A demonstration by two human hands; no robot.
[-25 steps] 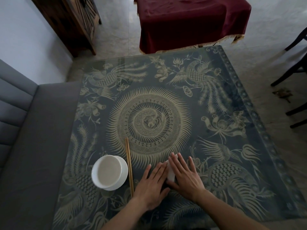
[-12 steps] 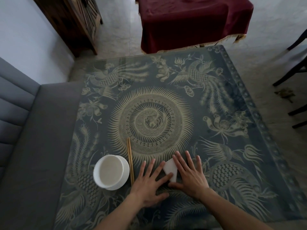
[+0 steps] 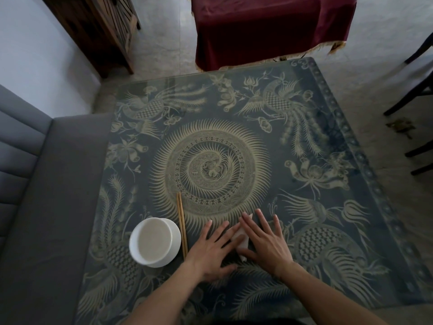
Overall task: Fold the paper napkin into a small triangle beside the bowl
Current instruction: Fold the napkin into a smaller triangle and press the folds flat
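Note:
A small white folded paper napkin (image 3: 241,240) lies flat on the patterned table, mostly hidden under my two hands. My left hand (image 3: 212,248) rests palm down with its fingers spread over the napkin's left part. My right hand (image 3: 264,242) presses flat on the napkin's right part, fingers spread and pointing away from me. Only a narrow white strip and a tip near my right fingertips show between the hands. The white bowl (image 3: 154,241) stands to the left, apart from the napkin.
A pair of wooden chopsticks (image 3: 182,225) lies between the bowl and my left hand. A grey sofa (image 3: 46,207) borders the table's (image 3: 328,184) left edge. A table under a dark red cloth (image 3: 269,26) stands beyond, dark chair legs (image 3: 417,95) at the right.
Both hands stay flat on the napkin. My right hand has slid further over it, so less of the white paper shows than half a second ago.

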